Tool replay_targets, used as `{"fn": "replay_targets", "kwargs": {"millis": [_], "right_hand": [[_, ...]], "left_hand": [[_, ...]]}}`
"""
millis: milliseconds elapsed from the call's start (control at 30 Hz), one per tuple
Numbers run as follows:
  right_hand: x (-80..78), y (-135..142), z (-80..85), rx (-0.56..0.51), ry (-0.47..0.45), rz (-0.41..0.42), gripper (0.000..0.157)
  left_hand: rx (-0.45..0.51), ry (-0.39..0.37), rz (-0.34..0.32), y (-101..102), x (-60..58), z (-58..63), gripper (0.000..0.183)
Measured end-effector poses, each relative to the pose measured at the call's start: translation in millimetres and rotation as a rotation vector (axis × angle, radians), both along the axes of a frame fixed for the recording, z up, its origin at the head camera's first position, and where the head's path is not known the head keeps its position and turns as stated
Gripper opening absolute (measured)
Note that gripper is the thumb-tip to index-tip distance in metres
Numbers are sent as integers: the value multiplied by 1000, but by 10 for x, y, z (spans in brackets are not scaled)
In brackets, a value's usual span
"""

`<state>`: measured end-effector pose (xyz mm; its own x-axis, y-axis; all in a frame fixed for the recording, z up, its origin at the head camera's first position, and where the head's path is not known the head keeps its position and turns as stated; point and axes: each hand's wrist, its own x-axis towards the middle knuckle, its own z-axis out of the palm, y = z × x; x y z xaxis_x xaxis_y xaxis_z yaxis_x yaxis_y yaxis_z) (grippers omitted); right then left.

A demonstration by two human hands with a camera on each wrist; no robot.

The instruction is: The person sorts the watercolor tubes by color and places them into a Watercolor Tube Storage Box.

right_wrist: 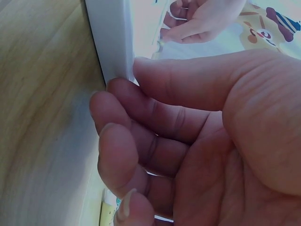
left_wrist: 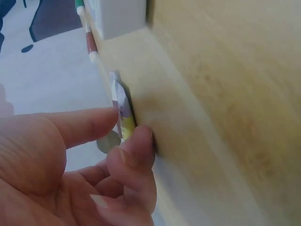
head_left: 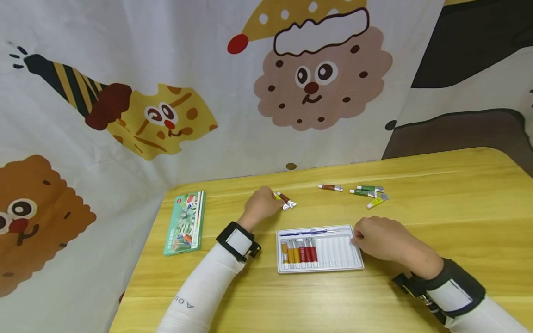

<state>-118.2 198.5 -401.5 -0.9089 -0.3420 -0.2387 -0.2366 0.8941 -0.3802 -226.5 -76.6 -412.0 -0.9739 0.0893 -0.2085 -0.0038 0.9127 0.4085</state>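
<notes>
My left hand (head_left: 260, 205) pinches a yellow paint tube (left_wrist: 127, 126) between thumb and forefinger; the tube lies low against the table. Right beside it is a brown paint tube (head_left: 286, 200). My right hand (head_left: 384, 238) holds the right edge of a white plastic paint tray (head_left: 339, 252), thumb and forefinger on its rim in the right wrist view. Ochre, yellow and red tubes (head_left: 307, 252) fill the tray's left slots, and the right slots show bare plastic. A thin blue paintbrush (head_left: 310, 232) lies along the tray's far groove.
A green paint box (head_left: 186, 224) lies at the table's left. Beyond the tray are another brown tube (head_left: 331, 188), two green tubes (head_left: 363, 192) and a yellow tube (head_left: 377, 200). A cartoon-printed white cloth (head_left: 233, 129) hangs along the far edge of the wooden table (head_left: 441, 203).
</notes>
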Motion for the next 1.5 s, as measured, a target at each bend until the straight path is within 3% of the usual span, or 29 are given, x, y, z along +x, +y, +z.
{"fn": "replay_targets", "kwargs": {"millis": [400,533,733,867,1000,1133,1267,1367,1500], "right_hand": [[-21,-25,-4,8,-17,0,20],[-28,-37,-7,8,-23,0,18],[-24,-14,10,-6,-7,19,23],[-35,25,56,-24,83,26,23],[-57,-13,96,-93,319,61,8],[-39,-119,143,-199,561,141,13],[16,-201,177,-249,687,218,22],[50,-242,176,-262,714,268,26],[67,-288,149,-273,739,339,26]], "left_hand": [[99,-46,59,21,-81,-4,38],[124,-56,51,3,-85,-24,35],[190,-10,22,-92,-39,-56,34],[323,88,-72,-156,42,-13,13],[416,173,-231,-150,191,49,9],[437,173,-401,-49,419,150,13],[392,159,-560,103,631,269,15],[377,150,-617,193,744,315,16],[426,112,-611,272,842,322,14]]}}
